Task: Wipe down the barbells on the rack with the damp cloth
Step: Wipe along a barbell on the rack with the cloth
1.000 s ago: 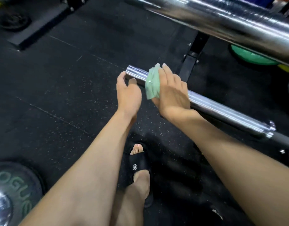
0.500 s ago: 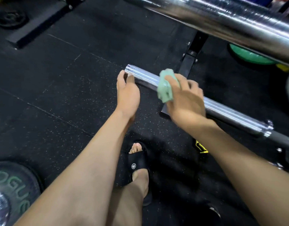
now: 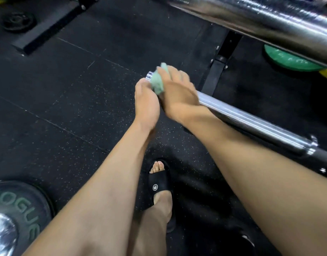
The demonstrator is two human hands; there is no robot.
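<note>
Right hand (image 3: 179,97) curled over green cloth (image 3: 157,83), pressing it on chrome barbell sleeve (image 3: 251,121) at its far-left end. Left hand (image 3: 146,102) just beside, touching cloth and sleeve tip; its grip hidden, cannot tell. Second barbell (image 3: 269,21) far, upper right. Black Rogue plate (image 3: 20,209) near left on floor (image 3: 66,89).

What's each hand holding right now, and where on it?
The right hand presses a bunched green cloth around the end of the lower barbell sleeve. The left hand rests at the sleeve tip; its grip is unclear.
</note>
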